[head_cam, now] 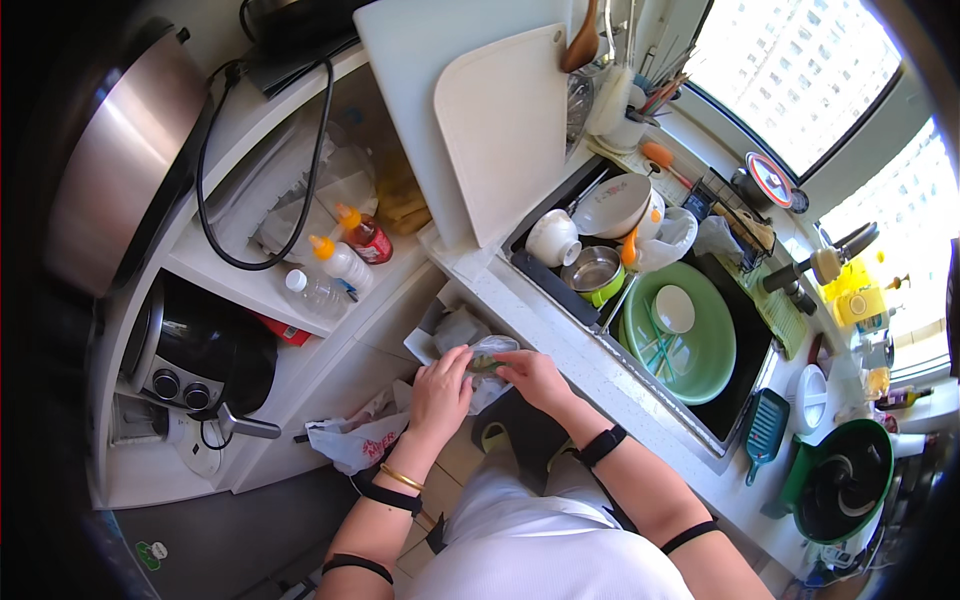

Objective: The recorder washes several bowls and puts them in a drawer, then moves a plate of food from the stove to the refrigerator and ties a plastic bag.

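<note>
My left hand and my right hand meet in front of me, low beside the counter. Between them is a clear plastic bag with something green inside or just under my fingertips; what it is stays too small to tell. The fingers of both hands pinch the bag near its top. Just behind the bag stands an open white container with crumpled plastic in it, close against the cabinet. Below my left wrist, a white carrier bag with red print sits near the floor.
At right, the sink holds a green basin, stacked bowls and a small pot. Cutting boards lean behind. On the left shelf stand squeeze bottles and an air fryer. A black cord hangs down.
</note>
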Demonstrator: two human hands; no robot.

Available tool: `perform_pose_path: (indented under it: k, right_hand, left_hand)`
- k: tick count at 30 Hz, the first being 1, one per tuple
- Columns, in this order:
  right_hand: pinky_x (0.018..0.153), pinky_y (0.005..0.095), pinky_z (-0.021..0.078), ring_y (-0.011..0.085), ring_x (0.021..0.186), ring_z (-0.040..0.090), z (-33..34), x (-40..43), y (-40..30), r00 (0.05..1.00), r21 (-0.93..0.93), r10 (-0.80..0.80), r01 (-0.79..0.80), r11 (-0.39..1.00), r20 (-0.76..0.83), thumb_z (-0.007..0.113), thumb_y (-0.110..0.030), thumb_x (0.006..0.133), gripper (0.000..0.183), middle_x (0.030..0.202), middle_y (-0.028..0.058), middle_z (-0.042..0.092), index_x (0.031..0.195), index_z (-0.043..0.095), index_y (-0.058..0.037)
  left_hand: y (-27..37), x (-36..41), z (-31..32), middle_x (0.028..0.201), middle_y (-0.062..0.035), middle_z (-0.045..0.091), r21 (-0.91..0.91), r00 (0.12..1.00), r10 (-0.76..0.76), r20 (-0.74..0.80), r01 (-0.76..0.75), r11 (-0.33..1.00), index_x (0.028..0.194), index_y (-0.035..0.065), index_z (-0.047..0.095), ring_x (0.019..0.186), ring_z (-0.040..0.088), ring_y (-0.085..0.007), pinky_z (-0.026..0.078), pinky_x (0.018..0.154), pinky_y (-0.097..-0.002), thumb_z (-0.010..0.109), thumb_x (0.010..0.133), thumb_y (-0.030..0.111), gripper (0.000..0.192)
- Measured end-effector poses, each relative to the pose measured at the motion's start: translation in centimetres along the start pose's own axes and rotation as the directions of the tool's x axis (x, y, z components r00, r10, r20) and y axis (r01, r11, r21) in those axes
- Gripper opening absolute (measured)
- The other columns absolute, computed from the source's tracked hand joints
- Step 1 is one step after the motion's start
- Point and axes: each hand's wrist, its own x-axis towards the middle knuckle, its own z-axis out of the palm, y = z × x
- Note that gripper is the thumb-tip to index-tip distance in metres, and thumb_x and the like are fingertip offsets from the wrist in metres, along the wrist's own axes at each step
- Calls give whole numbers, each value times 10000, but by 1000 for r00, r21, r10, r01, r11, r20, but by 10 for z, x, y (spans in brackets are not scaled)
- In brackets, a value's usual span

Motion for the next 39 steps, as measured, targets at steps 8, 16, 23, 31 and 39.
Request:
perform_pose_path:
  k: [8,16,23,31,39]
  right_hand:
    - [695,432,506,341,772,647,4,-7,7,985,-537,163,-165,827,-52,638,-326,806,272,806,156,669,884,645,-66]
    - [656,435,492,339,783,643,3,0,-10,974,-689,214,-205,696,-74,624,-218,772,196,777,147,654,921,563,-106]
    - [621,407,455,307,693,592,-53,-1,-42,976,-264,19,-78,961,-218,637,-67,733,270,682,135,561,963,496,-63]
    - [520,256,392,84,547,464,-71,8,-20,963,-100,106,-134,986,-249,682,-222,826,221,597,9,546,802,670,-3]
    - [585,236,443,71,637,519,-70,0,-22,953,211,249,-212,954,-170,662,-250,864,227,687,-13,581,848,680,-25]
  left_hand:
    - [-11,11,-1,1073,-152,598,-316,984,-72,-160,18,948,1069,2,587,931,603,-342,498,787,-382,524,803,-44,277]
    - [-14,59,-62,961,-163,629,-436,945,-75,-319,-76,897,992,-18,645,836,624,-306,493,704,-328,452,740,-145,342]
    - [-41,61,-74,883,-130,642,-400,944,-124,-306,-10,916,923,-1,660,684,585,-247,447,596,-281,435,696,-149,352]
    - [-89,18,-57,1236,-76,475,-848,906,-416,79,280,449,1353,110,362,832,494,-106,452,758,-270,623,771,14,645]
    - [-106,50,-5,1415,-68,383,-875,959,-209,192,264,405,1447,88,261,1285,377,-206,268,1073,-361,701,832,302,786]
